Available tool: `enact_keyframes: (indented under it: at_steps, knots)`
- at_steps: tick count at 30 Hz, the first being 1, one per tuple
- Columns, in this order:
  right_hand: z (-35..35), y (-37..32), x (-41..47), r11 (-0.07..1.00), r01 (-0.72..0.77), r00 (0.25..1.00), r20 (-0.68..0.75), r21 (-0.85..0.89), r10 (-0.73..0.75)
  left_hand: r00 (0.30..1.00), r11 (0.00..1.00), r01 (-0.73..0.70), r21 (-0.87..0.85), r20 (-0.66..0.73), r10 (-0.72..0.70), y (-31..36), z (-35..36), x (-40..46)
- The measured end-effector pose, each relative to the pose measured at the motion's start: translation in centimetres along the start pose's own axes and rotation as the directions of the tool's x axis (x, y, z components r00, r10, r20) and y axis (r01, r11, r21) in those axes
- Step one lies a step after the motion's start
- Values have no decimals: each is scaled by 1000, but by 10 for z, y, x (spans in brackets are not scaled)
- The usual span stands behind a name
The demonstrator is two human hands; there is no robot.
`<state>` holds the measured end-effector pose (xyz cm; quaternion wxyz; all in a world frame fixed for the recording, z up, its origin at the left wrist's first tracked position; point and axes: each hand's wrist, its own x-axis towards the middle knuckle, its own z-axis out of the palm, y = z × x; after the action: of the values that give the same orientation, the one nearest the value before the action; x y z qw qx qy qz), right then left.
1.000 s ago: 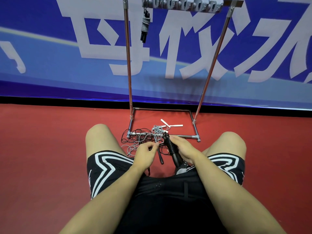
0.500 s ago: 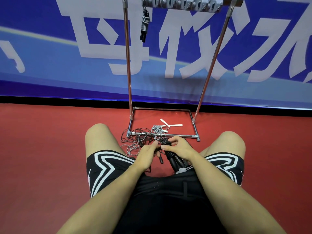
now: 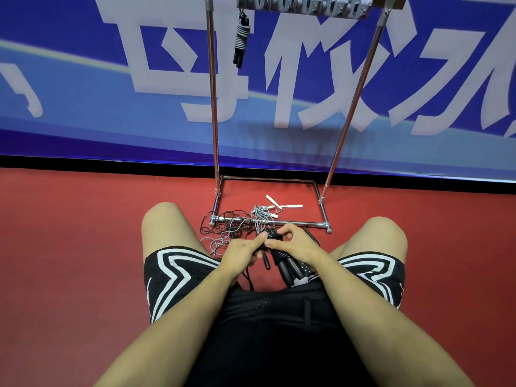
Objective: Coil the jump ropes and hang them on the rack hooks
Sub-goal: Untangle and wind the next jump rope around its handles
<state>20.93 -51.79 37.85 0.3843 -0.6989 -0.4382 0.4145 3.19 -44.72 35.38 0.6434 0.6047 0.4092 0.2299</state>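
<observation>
A blue banner (image 3: 83, 88) with large pale characters is seen behind a red floor (image 3: 69, 247), on which a person is seated with bare knees spread. Between banner and knees a chrome rack (image 3: 213, 107) is stood, its row of hooks (image 3: 304, 5) running along the top bar. From the leftmost hook one coiled rope (image 3: 241, 37) is already hung, black handles downward; the other hooks are seen bare.

At the foot of the rack a loose tangle of ropes (image 3: 237, 222) is spread across the base bar, grey and black cords mixed, with a pair of white handles (image 3: 282, 205) lying inside the base frame.

Nearer still, a black rope bundle (image 3: 282, 258) is held above the lap. It is grasped by the right hand (image 3: 296, 247), whose grip is curled round the handles and cord. The left hand (image 3: 243, 251) is closed on the cord just beside it, thumb tip touching the top of the bundle.

Compared with a second ago, the hands are found drawn together: the left hand, then apart and pinching cord near the floor tangle, is now brought against the bundle. It is judged that another turn of cord has been laid on, so the coiling of this second rope is under way but unfinished, since black cord is trailed down beneath the left hand. Hanging is not yet begun.
</observation>
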Motion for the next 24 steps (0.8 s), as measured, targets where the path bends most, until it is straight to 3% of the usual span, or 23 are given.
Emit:
enact_keyframes:
  at_steps: [4,9,13,19,24]
  knots:
    - [-1,-5,-2,962,-89,992,109,258,63,999,999,-35,-41,-5,35,0,-1,-1]
    - [-3,-4,-2,918,-147,974,217,368,69,997,997,-69,-26,-34,68,2,-1,-2]
    - [-4,-1,2,936,-52,991,132,347,6,999,998,-46,-43,-26,45,6,3,-4]
    - [-7,1,6,856,-49,994,105,515,-6,981,983,183,-6,70,-182,5,7,1]
    - [-11,-1,6,879,-24,999,43,477,3,995,991,100,89,16,-101,1,7,5]
